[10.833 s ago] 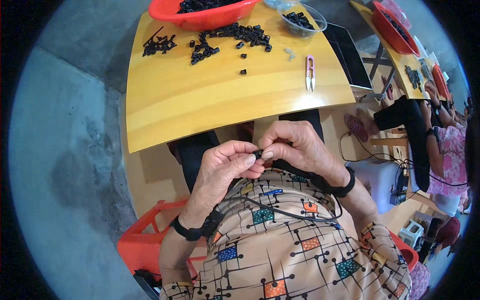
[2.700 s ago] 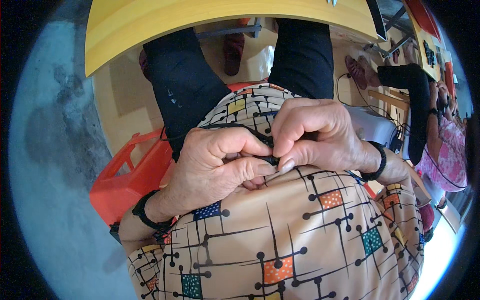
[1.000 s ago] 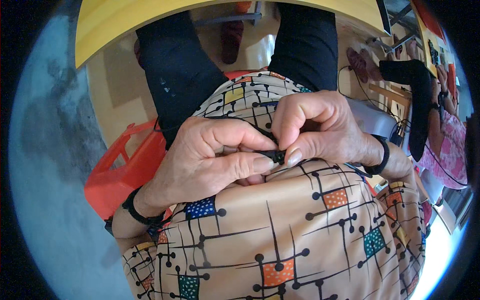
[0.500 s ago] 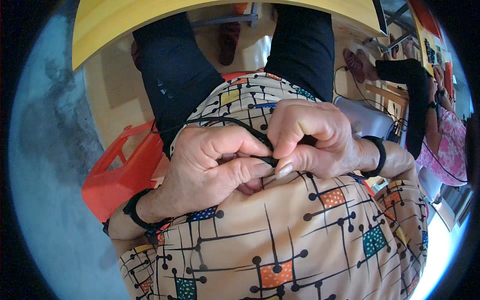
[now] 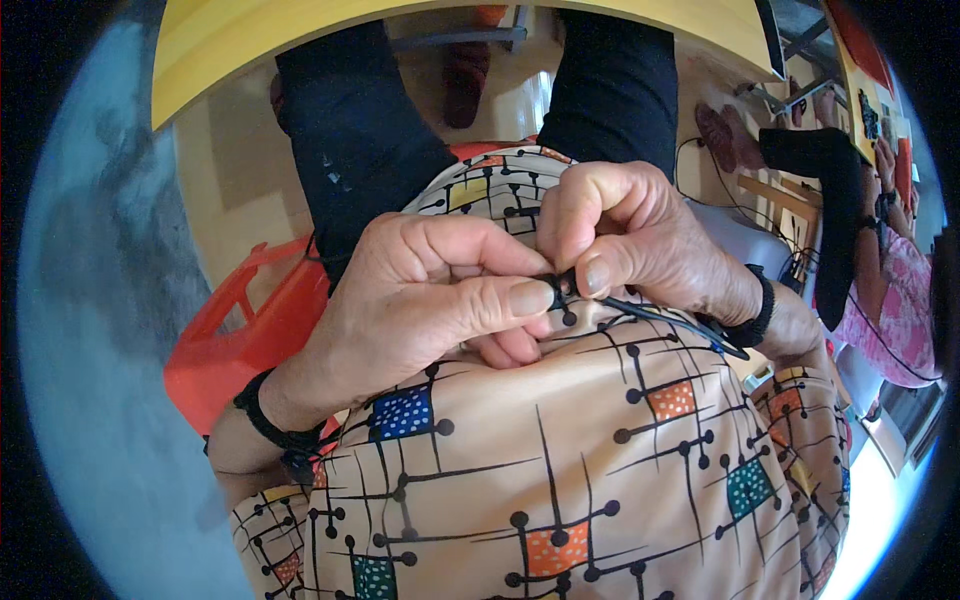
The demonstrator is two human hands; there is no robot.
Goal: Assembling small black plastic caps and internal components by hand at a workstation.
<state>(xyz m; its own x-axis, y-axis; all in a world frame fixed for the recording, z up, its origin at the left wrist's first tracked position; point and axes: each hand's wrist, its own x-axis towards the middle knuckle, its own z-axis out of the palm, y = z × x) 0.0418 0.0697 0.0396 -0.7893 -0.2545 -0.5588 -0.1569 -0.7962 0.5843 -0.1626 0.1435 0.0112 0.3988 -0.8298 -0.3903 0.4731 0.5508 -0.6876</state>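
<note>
Close together in front of my printed top, both hands pinch a small black cable end (image 5: 567,286); its exact kind is too small to make out. My left hand (image 5: 425,285) is closed, thumb and forefinger pressed on one side of the black piece, other fingers curled beneath. My right hand (image 5: 645,240) is also closed, its thumb and forefinger gripping the other side, fingertips nearly touching those of the left. A thin black cable (image 5: 665,318) loops out from under my right fingers toward the right wrist. The part between the fingertips is mostly hidden.
A yellow table edge (image 5: 460,12) curves across the far side, beyond my knees. An orange-red plastic stool (image 5: 235,330) stands at the left. At the right are a grey bin-like container (image 5: 735,235), tangled cables (image 5: 795,262) and another seated person (image 5: 885,310).
The cable that ran leftward over my left hand now loops to the right below my right hand. Both hands have shifted slightly, still pinching, and the black piece between the fingertips shows more.
</note>
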